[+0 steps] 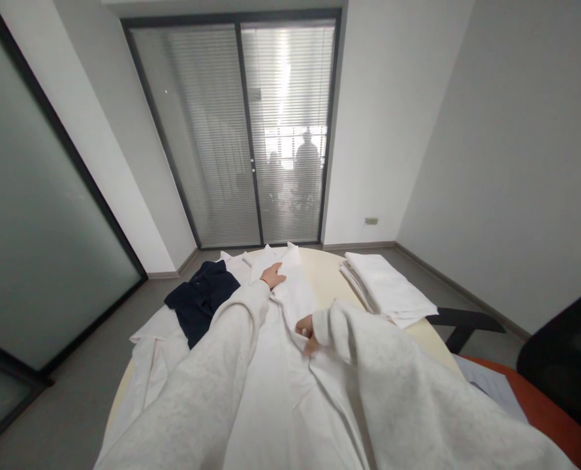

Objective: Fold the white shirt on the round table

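White garment, evidently mid-fold | left hand rested loosely splayed atop | right hand pinched its edge | next: smoothing seemed needed

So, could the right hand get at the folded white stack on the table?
Probably yes: the folded white stack sits on that side with its top uncovered, though the right hand seems occupied with the white cloth.

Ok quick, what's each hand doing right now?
Left hand: open, resting on the white shirt.
Right hand: closed, holding a fold of it.
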Motion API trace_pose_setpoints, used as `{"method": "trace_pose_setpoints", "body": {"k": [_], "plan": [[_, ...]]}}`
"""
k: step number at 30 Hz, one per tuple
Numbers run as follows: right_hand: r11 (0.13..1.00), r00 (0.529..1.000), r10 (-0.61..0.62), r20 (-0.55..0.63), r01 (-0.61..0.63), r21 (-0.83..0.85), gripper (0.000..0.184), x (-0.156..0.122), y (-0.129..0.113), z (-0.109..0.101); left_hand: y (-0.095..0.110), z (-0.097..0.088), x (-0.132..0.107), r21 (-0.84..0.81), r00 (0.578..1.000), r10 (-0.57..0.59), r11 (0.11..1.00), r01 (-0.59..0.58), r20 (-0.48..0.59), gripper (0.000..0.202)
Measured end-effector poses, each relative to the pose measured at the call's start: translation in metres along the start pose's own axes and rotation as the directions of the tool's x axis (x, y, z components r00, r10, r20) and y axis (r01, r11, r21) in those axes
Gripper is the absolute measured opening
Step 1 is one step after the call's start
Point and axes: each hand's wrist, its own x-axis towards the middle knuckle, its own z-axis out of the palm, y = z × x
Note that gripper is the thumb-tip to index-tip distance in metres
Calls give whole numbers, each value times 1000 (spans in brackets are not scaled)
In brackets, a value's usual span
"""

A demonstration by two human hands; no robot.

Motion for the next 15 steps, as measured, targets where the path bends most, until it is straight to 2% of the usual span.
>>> {"method": "trace_pose_setpoints", "body": {"k": [2, 4, 6, 8, 9, 10, 13, 15], "plan": [[998, 999, -1, 48, -2, 68, 49, 2, -4, 5, -5, -2, -3, -94, 1000, 5, 996, -4, 4, 63], [981, 992, -68, 108, 46, 187, 66, 0, -3, 10, -10, -1, -6, -134, 1000, 12, 991, -14, -12, 56], [895, 954, -240, 178, 147, 422, 88, -6, 3, 12, -15, 2, -7, -178, 999, 14, 984, -19, -30, 50], [755, 885, -419, 204, 214, 620, 98, -13, 14, 8, -22, 7, -7, -290, 1000, 8, 957, -14, -19, 50], [720, 864, -458, 209, 223, 658, 95, -17, 20, 4, -25, 9, -7, -359, 1000, 7, 933, -10, -9, 51], [735, 867, -446, 220, 215, 643, 87, -21, 25, 0, -28, 11, -7, -425, 1000, 9, 905, -9, -2, 52], [882, 920, -271, 285, 118, 457, 56, -29, 31, -9, -34, 16, -6, -524, 999, 25, 851, -35, -26, 52], [939, 910, -197, 366, 68, 337, 46, -33, 26, -9, -36, 18, -6, -530, 998, 25, 846, -49, -52, 50]]}}
